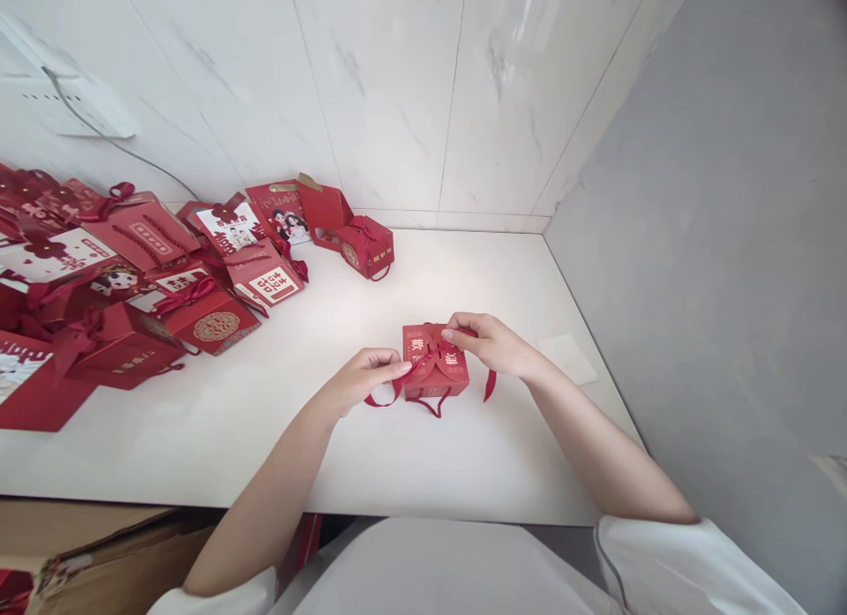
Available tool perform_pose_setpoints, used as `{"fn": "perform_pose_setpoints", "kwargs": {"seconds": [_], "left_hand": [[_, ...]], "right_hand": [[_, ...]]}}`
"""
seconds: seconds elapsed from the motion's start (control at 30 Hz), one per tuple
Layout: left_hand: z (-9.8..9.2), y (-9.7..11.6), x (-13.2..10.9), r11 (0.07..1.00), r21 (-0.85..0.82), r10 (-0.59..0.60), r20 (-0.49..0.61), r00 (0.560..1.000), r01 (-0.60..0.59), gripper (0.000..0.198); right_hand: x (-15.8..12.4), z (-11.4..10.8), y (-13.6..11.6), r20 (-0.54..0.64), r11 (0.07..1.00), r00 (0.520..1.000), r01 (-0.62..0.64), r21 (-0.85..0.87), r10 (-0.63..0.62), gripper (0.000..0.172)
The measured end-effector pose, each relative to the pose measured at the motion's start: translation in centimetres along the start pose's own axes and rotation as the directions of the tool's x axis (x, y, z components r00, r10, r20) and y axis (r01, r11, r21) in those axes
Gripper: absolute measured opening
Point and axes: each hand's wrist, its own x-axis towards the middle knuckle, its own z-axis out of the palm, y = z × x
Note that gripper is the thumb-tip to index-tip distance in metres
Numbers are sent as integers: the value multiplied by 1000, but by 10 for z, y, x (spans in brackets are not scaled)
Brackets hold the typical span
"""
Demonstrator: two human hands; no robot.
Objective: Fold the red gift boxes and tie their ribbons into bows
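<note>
The left hand [367, 377] is closed in a thumb-and-finger pinch on one side of a narrow, dark-red fabric ribbon [490, 386]. The right hand [490, 343] pinches the opposite side; a free tail hangs below its palm. Between the two grips, a small red cardboard box with gold characters and interlocking top flaps [427, 378] rests on the white tabletop [371, 474]. A twisted red cord handle [439, 413] lies nearer the body than either grip. Assorted red gift boxes [155, 231] are massed well left of the left-hand grip.
</note>
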Motion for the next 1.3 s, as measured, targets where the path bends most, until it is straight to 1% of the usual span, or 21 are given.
{"fn": "perform_pose_setpoints", "kwargs": {"seconds": [0.1, 0.2, 0.27, 0.3, 0.37, 0.43, 0.47, 0.53, 0.6, 0.73, 0.77, 0.8, 0.83, 0.87, 0.93, 0.97, 1.0, 1.03, 1.1, 1.2, 1.3], "left_hand": [[-3, 1, -1, 994, -103, 40, -20, 999, -41, 38], [-8, 2, -2, 976, -219, 10, 19, 1000, -5, 35], [-10, 4, -3, 970, -241, -19, 19, 1000, 23, 35], [-10, 5, -4, 975, -221, -22, -9, 1000, 20, 34], [-11, 7, -5, 994, -107, 22, -104, 994, -33, 25], [-10, 10, -8, 988, 107, 126, -184, 975, -108, 19], [-9, 12, -9, 962, 232, 190, -199, 961, -142, 20], [-8, 13, -11, 873, 447, 304, -183, 935, -196, 19], [-7, 14, -14, 776, 586, 390, -154, 908, -234, 16], [-7, 16, -15, 585, 765, 523, -104, 846, -267, 21], [-6, 16, -15, 563, 780, 539, -96, 837, -273, 22], [-6, 17, -14, 573, 770, 538, -97, 837, -280, 23], [-5, 19, -12, 619, 733, 516, -108, 850, -283, 23], [-5, 20, -10, 693, 666, 469, -128, 874, -275, 23], [-5, 21, -6, 857, 465, 321, -149, 935, -221, 26], [-6, 21, -4, 917, 356, 244, -144, 959, -180, 27], [-7, 21, -2, 955, 261, 180, -134, 975, -140, 28], [-8, 20, -1, 976, 186, 136, -123, 983, -112, 29], [-10, 18, 2, 990, 98, 108, -108, 988, -98, 30], [-12, 16, 4, 992, 68, 108, -91, 990, -102, 33], [-11, 17, 4, 994, 79, 77, -64, 995, -72, 38]], "right_hand": [[0, 0, 2, 3, 999, 1000, 18, 38, -18, 33], [-2, -1, 3, -5, 996, 998, 59, 60, -58, 33], [-2, -1, 4, -30, 993, 995, 94, 73, -92, 32], [-2, -1, 4, -47, 991, 993, 108, 75, -105, 32], [-2, -1, 5, -69, 990, 991, 118, 77, -112, 31], [-2, -1, 6, -68, 991, 992, 109, 77, -104, 31], [-2, -1, 6, -62, 992, 993, 101, 72, -97, 32], [-3, -2, 6, -56, 995, 995, 89, 48, -87, 32], [-3, -3, 6, -39, 997, 996, 77, 16, -76, 32], [-4, -4, 7, 22, 999, 999, 43, -11, -43, 26], [-4, -4, 7, 25, 999, 999, 39, -5, -39, 25], [-4, -4, 7, 24, 999, 999, 38, 9, -38, 25], [-3, -3, 7, 23, 999, 999, 38, 31, -39, 26], [-3, -2, 6, 25, 997, 999, 39, 61, -41, 26], [-1, 0, 6, 39, 992, 999, 33, 121, -38, 29], [-1, 1, 6, 46, 990, 998, 29, 141, -36, 30], [0, 2, 6, 47, 988, 998, 25, 151, -32, 31], [1, 3, 6, 41, 988, 999, 22, 153, -29, 32], [1, 5, 6, 19, 988, 999, 25, 150, -28, 33], [0, 7, 5, -16, 990, 1000, 25, 136, -23, 32], [-2, 8, 2, -27, 999, 1000, 2, 53, 0, 30]]}}
